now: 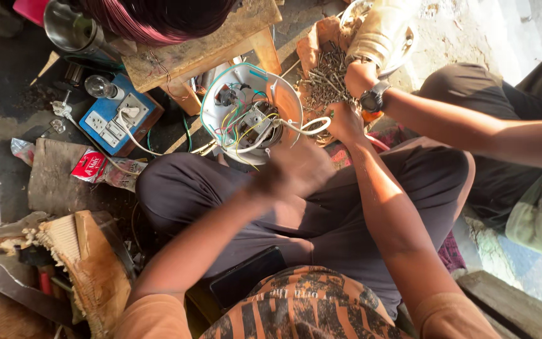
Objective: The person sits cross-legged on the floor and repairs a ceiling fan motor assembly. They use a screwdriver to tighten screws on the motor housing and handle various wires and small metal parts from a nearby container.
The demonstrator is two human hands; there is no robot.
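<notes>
The round white casing (249, 113) sits propped at the person's knees, open side up, w/ a metal motor block and coloured wires in the middle. The left hand (293, 169) hangs just below its near rim, badly blurred, so can't tell if it's open or closed or holding anything. The right hand (345, 120) is at the casing's right rim, fingers curled round the white cable (305, 129) that loops out of it (thumb side is hidden, but it reads as a grip).

Handling, as a judgement: the shell looks like thin plastic, light and a bit slippery, but the motor makes it centre-heavy. Best held by the rim, not by the wires, which are soft and probably pull loose at the joints. The cable is bendy and easy to pinch.

A second person's hand (360, 78), wearing a wristwatch (372, 99), reaches into the pile of screws (327, 78) on brown paper just right of the casing.

Surface is a dusty concrete floor (7, 107), no desk. To the casing's left lie a blue switchboard (111, 116) w/ a bulb (98, 86), and a wooden stool (221, 44) stands behind. A brush (64, 242) lies at lower left. Strong sun, hard shadows, cramped workshop corner.
</notes>
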